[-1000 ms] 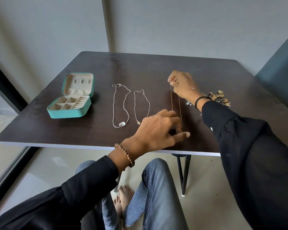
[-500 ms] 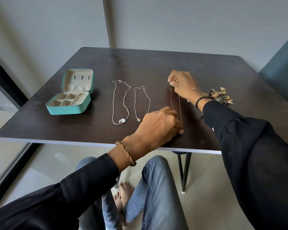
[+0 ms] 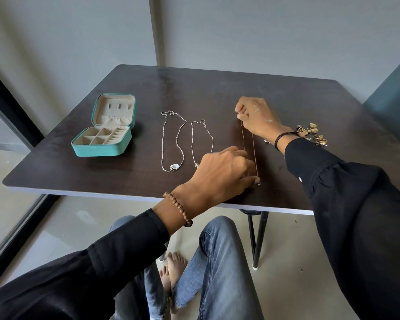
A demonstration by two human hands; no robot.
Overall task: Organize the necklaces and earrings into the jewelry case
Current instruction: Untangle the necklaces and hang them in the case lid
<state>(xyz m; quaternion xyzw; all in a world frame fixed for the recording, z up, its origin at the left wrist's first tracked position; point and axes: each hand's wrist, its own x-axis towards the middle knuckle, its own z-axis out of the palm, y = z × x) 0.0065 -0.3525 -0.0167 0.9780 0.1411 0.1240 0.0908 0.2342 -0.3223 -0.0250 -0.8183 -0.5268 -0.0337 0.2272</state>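
Case [image 3: 97, 151]: open, at left of desk [image 3: 217, 88].
Right hand [image 3: 258, 117]: fingers curled, pinching gold chain [image 3: 254, 150] at far end.
Left hand [image 3: 222, 172]: pinching its near end.
Silver necklaces [image 3: 175, 166]: flat between case and chain.
Earrings [image 3: 311, 132]: heaped by right wrist.

Case [image 3: 103, 144] left, 3 necklaces [image 3: 172, 140] mid, earrings [image 3: 311, 133] right

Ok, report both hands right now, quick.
Left hand: pinches the near end of the thin necklace.
Right hand: pinches the far end of the same necklace.
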